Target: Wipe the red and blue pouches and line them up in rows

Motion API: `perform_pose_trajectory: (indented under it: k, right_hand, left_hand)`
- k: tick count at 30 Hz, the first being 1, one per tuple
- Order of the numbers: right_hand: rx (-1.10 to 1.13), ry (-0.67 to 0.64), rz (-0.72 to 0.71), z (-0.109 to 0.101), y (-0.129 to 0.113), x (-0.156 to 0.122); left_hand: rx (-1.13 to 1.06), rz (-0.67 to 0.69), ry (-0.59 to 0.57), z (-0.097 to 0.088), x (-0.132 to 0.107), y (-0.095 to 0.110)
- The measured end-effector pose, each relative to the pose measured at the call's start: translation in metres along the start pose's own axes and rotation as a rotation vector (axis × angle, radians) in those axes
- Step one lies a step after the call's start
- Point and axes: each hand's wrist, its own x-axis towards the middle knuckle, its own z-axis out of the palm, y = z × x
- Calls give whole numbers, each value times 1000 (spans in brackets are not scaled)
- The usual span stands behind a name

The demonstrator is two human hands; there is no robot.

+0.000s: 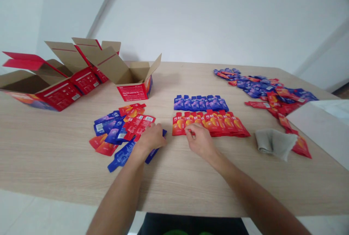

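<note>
My left hand (151,138) rests on the near right edge of a loose heap of red and blue sachets (120,129), fingers curled over a blue sachet (156,150). My right hand (200,141) pinches the lower edge of a red sachet (179,124) at the left end of a neat row of red sachets (209,123). Just behind that row lies a tidy row of blue sachets (200,103).
Open red cardboard boxes (133,82) stand at the back left of the wooden table (174,177). A big scattered pile of sachets (268,89) lies at the back right, a folded grey cloth (274,143) and a white board (321,129) beside it.
</note>
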Motion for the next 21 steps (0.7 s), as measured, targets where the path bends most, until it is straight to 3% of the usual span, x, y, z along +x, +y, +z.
perform_pose_trajectory:
  k: [8,14,16,19,21]
  right_hand:
    - [342,-256,19,18,-25,-25]
    - [459,-118,243,20,-6,-21]
    - [586,-112,284,16,1,-16]
    - [743,-138,321,8,6,-12]
    - [753,-125,355,3,5,-12]
  left_hand:
    - [-458,50,174,-16,-3,20]
    - [-888,24,323,-3,1,35]
    - [-1067,52,219,3,3,37]
    - [-1217,153,-42,10,4,40]
    - [-1270,170,-79,15,5,42]
